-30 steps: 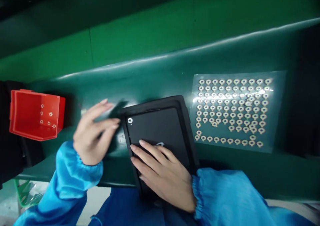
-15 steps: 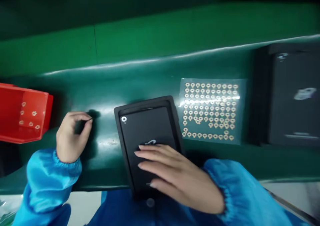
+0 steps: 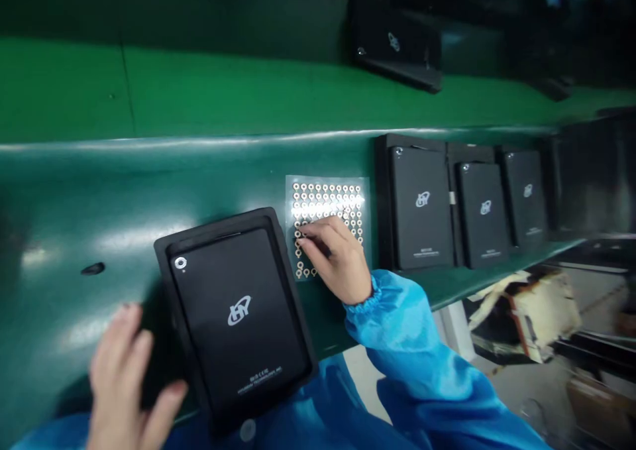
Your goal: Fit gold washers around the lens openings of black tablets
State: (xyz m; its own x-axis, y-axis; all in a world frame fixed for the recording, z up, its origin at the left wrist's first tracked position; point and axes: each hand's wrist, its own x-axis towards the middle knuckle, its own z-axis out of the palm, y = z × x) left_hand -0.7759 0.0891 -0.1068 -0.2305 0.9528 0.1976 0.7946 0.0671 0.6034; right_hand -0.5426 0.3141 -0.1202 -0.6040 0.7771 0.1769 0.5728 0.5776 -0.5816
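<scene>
A black tablet (image 3: 213,344) with a silver logo lies back up in a black tray-like holder (image 3: 163,264) at the table's front edge. A pale ring sits round its corner camera. My left hand (image 3: 122,377) hovers left of the holder, blurred, fingers spread and holding nothing. Over the left part of a clear sheet (image 3: 328,179) with rows of small gold ring stickers (image 3: 325,197), my right hand (image 3: 342,258) has thumb and index finger pinched together. Whether a sticker is between those fingertips is too small to tell. Part of the sheet is hidden under this hand.
Several black tablets (image 3: 424,228) in dark boxes stand in a row to the right on the green table (image 3: 238,171). Another boxed tablet (image 3: 395,42) lies at the back. A small dark piece (image 3: 93,269) lies at left. Clutter (image 3: 541,317) is on the floor at lower right.
My view has swung right; the red bin is gone from it. My right hand moved from the tablet to the sticker sheet. My left hand let go of a small dark piece and opened.
</scene>
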